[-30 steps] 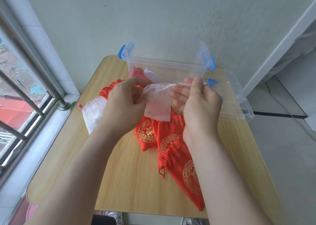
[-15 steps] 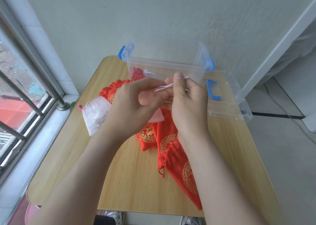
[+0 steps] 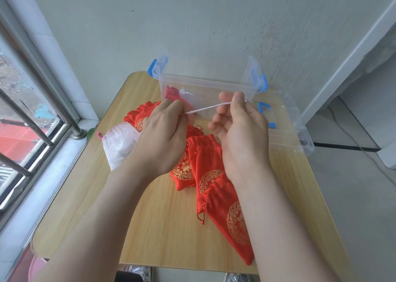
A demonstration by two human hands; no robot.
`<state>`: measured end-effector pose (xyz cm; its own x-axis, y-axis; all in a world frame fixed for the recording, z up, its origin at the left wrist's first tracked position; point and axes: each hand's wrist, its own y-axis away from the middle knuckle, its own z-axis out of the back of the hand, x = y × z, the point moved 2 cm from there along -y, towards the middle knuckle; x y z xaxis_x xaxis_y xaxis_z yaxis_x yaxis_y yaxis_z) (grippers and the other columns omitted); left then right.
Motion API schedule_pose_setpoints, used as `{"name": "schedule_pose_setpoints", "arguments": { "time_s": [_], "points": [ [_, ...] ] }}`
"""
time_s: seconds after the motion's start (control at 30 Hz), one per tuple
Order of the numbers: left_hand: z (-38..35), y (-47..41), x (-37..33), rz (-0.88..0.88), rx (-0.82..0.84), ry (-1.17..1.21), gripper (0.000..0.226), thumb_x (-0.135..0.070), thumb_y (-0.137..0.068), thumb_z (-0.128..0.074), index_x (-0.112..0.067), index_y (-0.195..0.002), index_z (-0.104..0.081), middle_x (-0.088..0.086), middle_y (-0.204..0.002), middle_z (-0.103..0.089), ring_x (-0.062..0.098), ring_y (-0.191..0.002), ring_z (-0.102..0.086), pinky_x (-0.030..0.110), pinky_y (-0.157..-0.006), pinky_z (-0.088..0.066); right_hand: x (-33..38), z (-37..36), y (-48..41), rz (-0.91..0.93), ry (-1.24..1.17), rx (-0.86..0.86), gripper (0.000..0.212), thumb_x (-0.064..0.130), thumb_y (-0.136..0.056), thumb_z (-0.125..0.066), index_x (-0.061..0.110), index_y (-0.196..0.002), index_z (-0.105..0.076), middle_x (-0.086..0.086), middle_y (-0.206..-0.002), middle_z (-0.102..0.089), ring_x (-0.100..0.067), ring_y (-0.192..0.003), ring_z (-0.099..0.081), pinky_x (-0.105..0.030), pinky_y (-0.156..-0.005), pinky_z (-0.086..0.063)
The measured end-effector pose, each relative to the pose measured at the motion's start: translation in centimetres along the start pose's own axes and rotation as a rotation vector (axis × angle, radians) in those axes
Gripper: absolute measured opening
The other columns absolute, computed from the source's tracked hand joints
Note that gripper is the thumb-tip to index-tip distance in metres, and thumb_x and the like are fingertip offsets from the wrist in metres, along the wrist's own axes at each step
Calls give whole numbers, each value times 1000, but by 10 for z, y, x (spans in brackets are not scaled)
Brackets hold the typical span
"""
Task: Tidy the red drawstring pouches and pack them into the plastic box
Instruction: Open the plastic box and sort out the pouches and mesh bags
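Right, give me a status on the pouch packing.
Done: one red pouch lies inside the box. In hand: the left hand and right hand pinch a white string, pulled taut between them. Left: a heap of red pouches and a white mesh bag on the table wait to be packed; the lid lies off beside the box.

Soft, bright daylight comes in from the window (image 3: 32,114) on the left and lights the table (image 3: 150,228) evenly, leaving only faint shadows under the arms. The left hand (image 3: 162,136), the right hand (image 3: 242,136) and the white cord (image 3: 207,108) pinched between them look sharp. The wall (image 3: 278,35) beyond the clear box (image 3: 205,85) is smeared. Straight lines bow toward the edges.
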<state>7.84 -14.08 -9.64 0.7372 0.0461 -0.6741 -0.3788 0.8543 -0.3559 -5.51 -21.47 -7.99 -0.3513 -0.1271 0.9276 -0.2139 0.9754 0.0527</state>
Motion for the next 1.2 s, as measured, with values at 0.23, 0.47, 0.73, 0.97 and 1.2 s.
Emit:
{"name": "schedule_pose_setpoints", "arguments": {
  "time_s": [0.23,0.47,0.73,0.97,1.2],
  "points": [
    [9,-3,-8,22,64,242,52,-36,-114,-45,-12,-68,-56,-10,-57,-38,10,-54,-35,24,-53,-30,-3,6,-4,-84,-48,-9,23,15,-110,-58,6,-101,-76,1,-75,-71,-12,-70,-69,-24,-65,-58],
    [7,-4,-8,265,187,642,36,-25,-114,-46,-14,-88,-69,-3,-65,-34,14,-60,-31,25,-60,-31,-11,10,-5,-121,11,-29,11,4,-99,-73,4,-89,-77,-6,-76,-75,-17,-71,-73,-26,-69,-61],
    [4,-9,4,764,-71,858,29,-10,-102,-61,-12,-73,-68,2,-73,-67,17,-76,-64,36,-87,-52,-19,17,-3,-9,687,-33,16,14,-87,-77,22,-74,-82,3,-67,-77,-18,-70,-78,-43,-76,-67],
    [4,-7,12,786,-53,782,27,-27,-97,-73,-23,-72,-83,-8,-93,-80,12,-103,-69,37,-98,-53,-15,12,4,121,1051,142,16,14,-88,-75,24,-78,-82,9,-66,-74,-3,-68,-70,-8,-52,-49],
    [9,0,8,285,120,219,17,-25,-103,-67,-32,-102,-82,-17,-98,-78,-3,-101,-67,24,-87,-51,-11,4,4,263,781,261,15,10,-93,-74,21,-91,-84,12,-75,-77,-4,-74,-74,-25,-74,-62]
  ]
}}
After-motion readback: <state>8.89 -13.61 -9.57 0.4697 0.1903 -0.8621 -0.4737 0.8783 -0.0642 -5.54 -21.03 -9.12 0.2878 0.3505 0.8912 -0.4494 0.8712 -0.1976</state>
